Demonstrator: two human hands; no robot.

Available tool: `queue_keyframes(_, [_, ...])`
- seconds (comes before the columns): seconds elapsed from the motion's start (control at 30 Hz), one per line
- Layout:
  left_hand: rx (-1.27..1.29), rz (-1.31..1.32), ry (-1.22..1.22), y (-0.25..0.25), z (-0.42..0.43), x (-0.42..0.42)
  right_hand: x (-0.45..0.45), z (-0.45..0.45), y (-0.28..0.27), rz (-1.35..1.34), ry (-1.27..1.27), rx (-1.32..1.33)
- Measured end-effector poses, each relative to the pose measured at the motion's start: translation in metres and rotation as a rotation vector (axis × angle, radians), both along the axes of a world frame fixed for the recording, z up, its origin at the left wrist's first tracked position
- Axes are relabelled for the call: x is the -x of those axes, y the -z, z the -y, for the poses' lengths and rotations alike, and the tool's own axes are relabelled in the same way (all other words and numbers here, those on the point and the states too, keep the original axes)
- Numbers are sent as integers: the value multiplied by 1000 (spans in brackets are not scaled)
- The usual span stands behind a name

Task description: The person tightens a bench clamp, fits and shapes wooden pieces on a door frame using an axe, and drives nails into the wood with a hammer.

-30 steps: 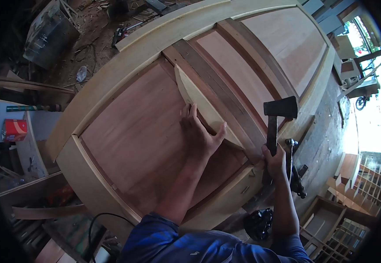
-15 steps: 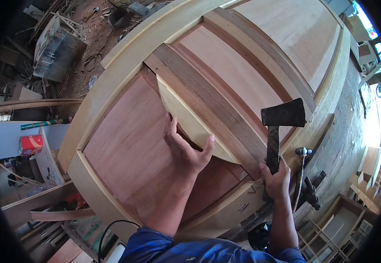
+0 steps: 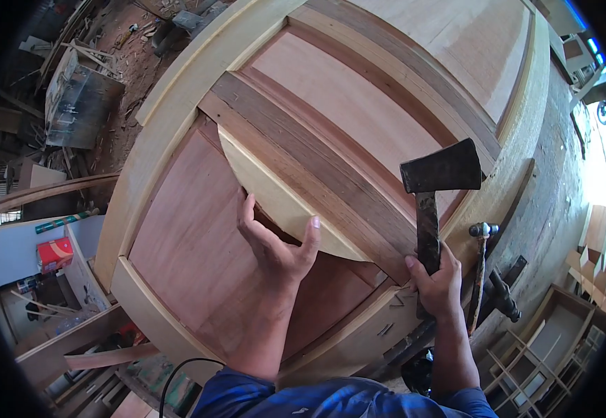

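Observation:
A pale curved wooden piece (image 3: 269,187) lies along the dark rail of a large panelled wooden frame (image 3: 317,150). My left hand (image 3: 275,245) grips its curved edge, thumb on the near side and fingers reaching to the underside, where they are partly hidden. In my right hand (image 3: 436,282) is a hatchet (image 3: 441,167), held upright by its dark handle with the head above the frame. Just below the right hand, a few nails (image 3: 386,329) lie on the pale edge board.
A ball-peen hammer (image 3: 482,240) and a dark metal tool (image 3: 506,296) rest on the grey bench (image 3: 526,244) at right. Wooden lattice frames (image 3: 540,362) stand lower right. At left are a red tin (image 3: 55,254), scrap boards and a dusty metal box (image 3: 83,104).
The view has shifted slightly, so the frame and wooden piece appear further left. Both hands keep their grips, and the hatchet head sits a little higher in view.

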State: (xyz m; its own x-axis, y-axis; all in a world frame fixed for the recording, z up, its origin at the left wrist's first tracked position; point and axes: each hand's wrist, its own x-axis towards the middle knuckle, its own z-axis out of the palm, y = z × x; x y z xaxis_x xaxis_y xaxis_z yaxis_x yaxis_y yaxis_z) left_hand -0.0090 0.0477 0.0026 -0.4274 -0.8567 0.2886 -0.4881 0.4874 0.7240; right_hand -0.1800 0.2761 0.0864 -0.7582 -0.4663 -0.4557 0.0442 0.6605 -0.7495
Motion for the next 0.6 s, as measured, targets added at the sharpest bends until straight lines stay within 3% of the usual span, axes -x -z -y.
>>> queue_keyframes(0.33, [123,21,10,5,4,0,6,-8,7,38,-13,68])
queue_keyframes(0.43, [40,15,6,2,5,-1,6,-17,6,-16,-57,105])
queue_keyframes(0.5, [10,-28,-28,6,3,-1,3,-25,-12,104,40,154])
queue_keyframes(0.6, [-2,-66,-14,13,4,-2,7,-48,-27,66,183,272])
